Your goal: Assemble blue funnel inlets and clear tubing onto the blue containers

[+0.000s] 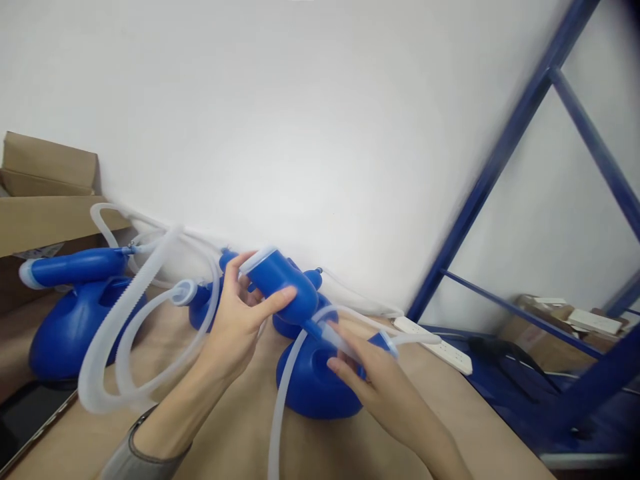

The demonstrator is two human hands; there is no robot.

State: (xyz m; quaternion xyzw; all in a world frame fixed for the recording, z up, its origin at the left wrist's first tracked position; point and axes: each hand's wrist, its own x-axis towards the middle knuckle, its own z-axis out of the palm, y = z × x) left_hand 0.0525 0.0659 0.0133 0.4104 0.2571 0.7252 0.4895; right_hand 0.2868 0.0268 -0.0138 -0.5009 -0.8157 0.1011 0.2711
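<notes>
My left hand (239, 320) is wrapped round a blue plastic funnel-shaped cup (280, 280) with a pale rim, held tilted above the table. My right hand (373, 383) pinches the translucent tube connector (336, 339) where it meets the cup's narrow end. A clear hose (283, 393) hangs down from that joint. Under my hands sits a blue flattened container (313, 387) on the brown table (240, 433).
A second blue container (70, 333) with its own cup (70, 268) and a corrugated white hose (120, 320) lies at left. Cardboard boxes (45, 200) stand far left. A white power strip (435, 343) and a blue metal rack (500, 153) are at right. A dark tablet (25, 417) lies bottom left.
</notes>
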